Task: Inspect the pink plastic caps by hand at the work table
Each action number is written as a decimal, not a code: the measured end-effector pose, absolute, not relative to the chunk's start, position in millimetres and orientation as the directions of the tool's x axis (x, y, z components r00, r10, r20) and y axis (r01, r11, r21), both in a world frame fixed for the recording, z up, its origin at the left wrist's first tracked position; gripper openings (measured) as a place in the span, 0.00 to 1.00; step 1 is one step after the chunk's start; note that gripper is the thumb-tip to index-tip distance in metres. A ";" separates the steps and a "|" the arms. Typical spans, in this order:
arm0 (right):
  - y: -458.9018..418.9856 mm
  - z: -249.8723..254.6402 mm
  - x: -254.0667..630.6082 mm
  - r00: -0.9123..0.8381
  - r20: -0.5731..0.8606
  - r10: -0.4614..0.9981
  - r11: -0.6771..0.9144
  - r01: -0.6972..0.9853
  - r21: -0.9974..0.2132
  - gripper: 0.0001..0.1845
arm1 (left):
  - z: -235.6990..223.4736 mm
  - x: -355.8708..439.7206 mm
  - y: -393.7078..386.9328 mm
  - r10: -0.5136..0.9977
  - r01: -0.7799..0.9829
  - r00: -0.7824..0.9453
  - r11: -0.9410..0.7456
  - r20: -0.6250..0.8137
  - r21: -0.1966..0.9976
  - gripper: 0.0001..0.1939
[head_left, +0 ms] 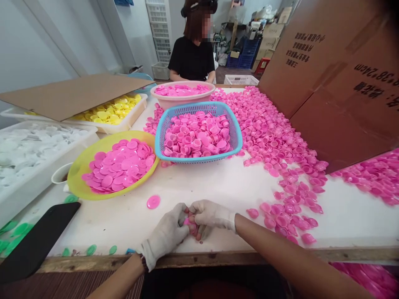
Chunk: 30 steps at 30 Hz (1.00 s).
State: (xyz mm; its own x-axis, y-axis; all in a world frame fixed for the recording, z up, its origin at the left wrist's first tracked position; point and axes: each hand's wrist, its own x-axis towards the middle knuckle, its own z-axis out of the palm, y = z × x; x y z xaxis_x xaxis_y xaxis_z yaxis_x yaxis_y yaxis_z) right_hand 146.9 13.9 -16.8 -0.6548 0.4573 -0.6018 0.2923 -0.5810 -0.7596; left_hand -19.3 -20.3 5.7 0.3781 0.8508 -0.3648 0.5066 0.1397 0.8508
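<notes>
Near the table's front edge, my left hand (170, 232) and my right hand (208, 216) meet, both in pale gloves with bare fingertips. Between them they grip a small pink plastic piece (187, 221), mostly hidden by the fingers. A single pink disc (153, 202) lies flat on the table just beyond my left hand. Farther left is a yellow bowl (75, 182) heaped with pink discs. Straight ahead stands a blue basket (238, 137) filled with pink cup-shaped pieces. To the right of my right hand, loose pink cup-shaped pieces with pointed ends (282, 220) are scattered.
A large cardboard box (339, 79) leans over the pink heap at right. White discs fill a tray (37, 162) at left; a cardboard sheet (68, 93) partly covers yellow pieces. A black phone-like slab (43, 236) lies front left. A person (193, 54) sits opposite, behind a pink basin (183, 99).
</notes>
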 end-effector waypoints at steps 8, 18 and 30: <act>18.3 14.5 149.6 -0.513 -0.477 0.714 -0.173 0.532 -0.829 0.07 | 8.7 -24.1 -16.1 0.857 0.629 0.357 0.074 -0.373 0.774 0.17; 37.8 99.6 184.5 -0.083 0.024 0.996 0.004 -0.231 -0.973 0.10 | 12.8 75.2 -46.3 0.544 0.384 0.825 -0.738 0.153 0.555 0.22; 49.4 22.3 60.4 -0.699 -0.008 0.715 0.602 0.622 -0.500 0.10 | 24.6 -15.4 -61.0 0.725 0.683 0.688 -0.631 -0.034 0.369 0.28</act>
